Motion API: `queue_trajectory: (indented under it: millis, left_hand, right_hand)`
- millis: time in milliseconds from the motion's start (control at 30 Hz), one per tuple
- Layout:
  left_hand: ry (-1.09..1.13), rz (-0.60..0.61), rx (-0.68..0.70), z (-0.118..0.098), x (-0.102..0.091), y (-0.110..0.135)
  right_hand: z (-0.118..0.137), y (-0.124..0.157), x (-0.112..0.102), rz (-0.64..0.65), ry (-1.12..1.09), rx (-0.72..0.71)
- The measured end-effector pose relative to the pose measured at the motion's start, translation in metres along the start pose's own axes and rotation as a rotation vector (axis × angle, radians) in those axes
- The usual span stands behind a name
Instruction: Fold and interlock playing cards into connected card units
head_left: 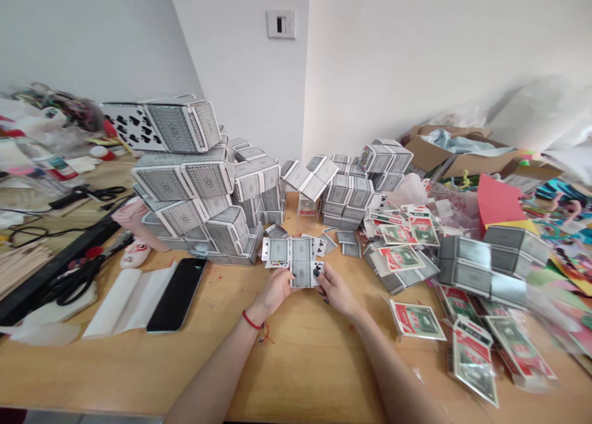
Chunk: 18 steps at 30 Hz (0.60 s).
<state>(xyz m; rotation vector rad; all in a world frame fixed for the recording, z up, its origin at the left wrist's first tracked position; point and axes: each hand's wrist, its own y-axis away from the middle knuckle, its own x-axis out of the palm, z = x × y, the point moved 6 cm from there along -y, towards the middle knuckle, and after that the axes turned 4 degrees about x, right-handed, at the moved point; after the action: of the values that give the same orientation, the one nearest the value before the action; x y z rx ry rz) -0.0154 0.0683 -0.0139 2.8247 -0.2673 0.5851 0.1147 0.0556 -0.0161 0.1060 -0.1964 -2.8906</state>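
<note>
Both of my hands hold a piece made of joined playing cards, low over the middle of the table. Its cards show grey patterned backs, with a few black-suit faces at the edges. My left hand pinches its lower left edge, a red string bracelet on the wrist. My right hand, with dark nails, grips the lower right edge. Just beyond the piece lie loose folded cards. Behind them, blocks built from cards are stacked high on the left, with a smaller stack of card blocks to the right.
A black phone, white paper and black scissors lie at left. Red-and-green card boxes and more card blocks spread over the right side. A cardboard box stands by the wall.
</note>
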Motion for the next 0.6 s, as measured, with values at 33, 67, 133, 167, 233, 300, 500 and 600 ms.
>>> queue_trajectory:
  millis: [33,67,133,167,233,300,500,600]
  left_hand:
    - [-0.025,0.033,-0.013,0.002,0.003,0.000]
    - [-0.059,0.065,-0.013,0.004,0.005,0.000]
    - [-0.148,0.093,0.031,0.004,0.008,-0.001]
    - [-0.205,0.091,0.064,0.003,0.007,-0.002]
    - [-0.339,0.054,0.143,0.001,0.004,-0.003]
    - [-0.477,0.009,0.215,-0.002,0.001,-0.003]
    - [-0.719,-0.088,0.372,-0.003,-0.001,0.000]
    - [-0.763,-0.074,0.432,-0.004,0.004,0.004]
  right_hand:
    - [0.001,0.000,0.001,-0.012,0.020,-0.004]
    - [0.002,0.001,0.001,-0.031,0.045,-0.006]
    - [0.004,0.001,0.000,-0.077,0.107,-0.010]
    - [0.005,0.002,0.000,-0.099,0.143,-0.015]
    - [0.008,0.004,-0.001,-0.139,0.235,-0.040]
    - [0.011,0.006,0.000,-0.196,0.366,-0.084]
    - [0.019,0.017,0.012,-0.379,0.675,-0.181]
    - [0.019,0.020,0.015,-0.455,0.642,-0.206]
